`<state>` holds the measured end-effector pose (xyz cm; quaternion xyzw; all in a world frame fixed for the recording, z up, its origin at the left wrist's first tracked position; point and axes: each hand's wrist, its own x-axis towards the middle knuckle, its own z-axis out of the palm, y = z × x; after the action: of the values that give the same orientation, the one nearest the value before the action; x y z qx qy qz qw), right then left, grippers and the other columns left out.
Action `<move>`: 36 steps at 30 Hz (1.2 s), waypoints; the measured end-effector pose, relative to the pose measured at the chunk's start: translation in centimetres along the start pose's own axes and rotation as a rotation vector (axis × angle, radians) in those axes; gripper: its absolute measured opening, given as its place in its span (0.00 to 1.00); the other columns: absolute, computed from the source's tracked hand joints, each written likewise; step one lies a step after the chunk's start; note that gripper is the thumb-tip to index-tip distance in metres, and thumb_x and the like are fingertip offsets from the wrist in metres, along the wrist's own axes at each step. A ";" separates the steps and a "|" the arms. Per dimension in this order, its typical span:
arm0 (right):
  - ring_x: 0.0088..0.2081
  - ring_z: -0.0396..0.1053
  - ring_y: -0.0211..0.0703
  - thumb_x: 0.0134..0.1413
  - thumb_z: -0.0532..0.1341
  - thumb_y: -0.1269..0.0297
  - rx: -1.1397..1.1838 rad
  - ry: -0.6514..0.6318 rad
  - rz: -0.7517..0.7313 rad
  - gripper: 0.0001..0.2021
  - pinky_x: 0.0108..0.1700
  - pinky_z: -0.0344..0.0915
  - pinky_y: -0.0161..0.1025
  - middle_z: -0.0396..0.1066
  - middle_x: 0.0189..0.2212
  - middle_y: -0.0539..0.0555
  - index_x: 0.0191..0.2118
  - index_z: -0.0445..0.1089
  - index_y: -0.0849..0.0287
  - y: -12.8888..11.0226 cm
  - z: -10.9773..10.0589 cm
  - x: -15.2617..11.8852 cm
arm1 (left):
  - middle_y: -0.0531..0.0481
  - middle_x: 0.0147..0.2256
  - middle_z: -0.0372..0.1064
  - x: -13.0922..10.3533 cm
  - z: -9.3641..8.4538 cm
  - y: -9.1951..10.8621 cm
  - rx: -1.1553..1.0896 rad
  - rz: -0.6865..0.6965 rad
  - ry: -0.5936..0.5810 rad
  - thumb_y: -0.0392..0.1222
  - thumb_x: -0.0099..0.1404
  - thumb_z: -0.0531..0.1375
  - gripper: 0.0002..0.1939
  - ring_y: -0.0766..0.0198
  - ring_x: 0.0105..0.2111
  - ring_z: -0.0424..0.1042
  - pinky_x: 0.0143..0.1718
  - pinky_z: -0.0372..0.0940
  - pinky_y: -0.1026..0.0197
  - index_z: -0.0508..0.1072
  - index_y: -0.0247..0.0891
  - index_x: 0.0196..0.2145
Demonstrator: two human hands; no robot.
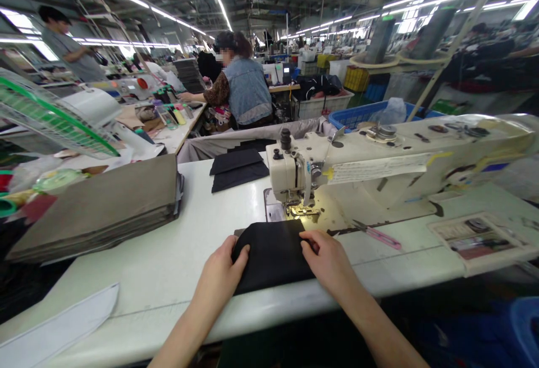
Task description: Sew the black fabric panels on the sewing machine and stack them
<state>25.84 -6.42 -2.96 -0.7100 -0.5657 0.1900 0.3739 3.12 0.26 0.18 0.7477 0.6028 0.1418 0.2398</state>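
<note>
At far left, a fan [95, 105] with a green-rimmed guard stands behind a thick stack of grey-brown sheets [105, 199]. Nearer the viewer, a white panel [59, 323] lies on the pale table [197, 216]. Left of centre, the left hand [225, 264] grips the left side of a folded black cloth [275, 258], thumb on top. Behind it lie overlapping black pieces [240, 169]; farther back, a person in a denim vest [250, 90] faces another table. The black cloth lies flat at the table's front, just before the needle area of the sewing machine [357, 160], whose lamp is lit. The right hand [326, 256] pinches the cloth's far right corner between thumb and fingers. Farther right are pink-handled snips [381, 236], and a shallow tray [480, 239] of small items.
</note>
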 end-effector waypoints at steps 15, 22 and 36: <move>0.31 0.75 0.49 0.54 0.55 0.56 -0.023 0.022 -0.026 0.15 0.40 0.71 0.45 0.78 0.30 0.55 0.36 0.77 0.54 1.6 0.6 0.3 | 0.56 0.21 0.64 1.3 -0.6 -1.4 -0.019 -0.123 0.083 0.37 0.65 0.58 0.12 0.65 0.24 0.64 0.28 0.53 0.63 0.63 0.40 0.24; 0.29 0.73 0.47 0.55 0.55 0.56 -0.064 0.032 -0.044 0.15 0.37 0.70 0.43 0.77 0.28 0.54 0.36 0.77 0.53 2.0 0.9 0.2 | 0.54 0.23 0.67 1.3 -0.5 -1.3 0.017 -0.130 0.066 0.37 0.66 0.58 0.10 0.65 0.25 0.65 0.29 0.53 0.63 0.67 0.39 0.26; 0.54 0.71 0.52 0.58 0.50 0.79 -0.222 -0.075 -0.457 0.21 0.59 0.67 0.54 0.74 0.51 0.63 0.51 0.74 0.60 -0.6 2.3 0.9 | 0.40 0.53 0.72 1.0 -0.1 0.4 0.307 0.586 -0.093 0.27 0.66 0.52 0.21 0.53 0.52 0.71 0.55 0.68 0.51 0.75 0.37 0.52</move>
<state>24.13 -4.80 -3.81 -0.5929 -0.7423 0.0634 0.3055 3.62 1.21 0.39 0.9224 0.3646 0.0780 0.1007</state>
